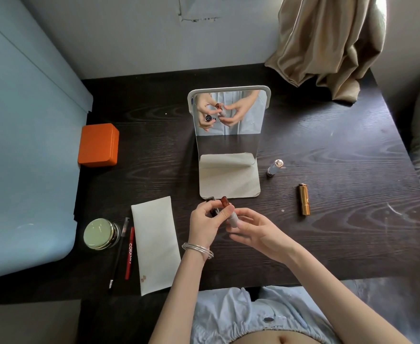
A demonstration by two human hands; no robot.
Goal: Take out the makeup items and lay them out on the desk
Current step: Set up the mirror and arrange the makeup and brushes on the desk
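Your left hand point(205, 220) and right hand point(255, 229) both pinch an open lipstick point(228, 212) just above the near middle of the desk point(328, 145); its pale tube ends in a reddish-brown tip, and the left hand also holds its dark cap point(211, 207). At the near left, a red pencil point(129, 253) bears white lettering beginning "COLOR", the remainder unclear.

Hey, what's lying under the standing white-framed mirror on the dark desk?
A pale rectangular base flap lies flat under the white-framed mirror, resting on the dark wooden desk. Whatever might sit beneath that flap is covered.
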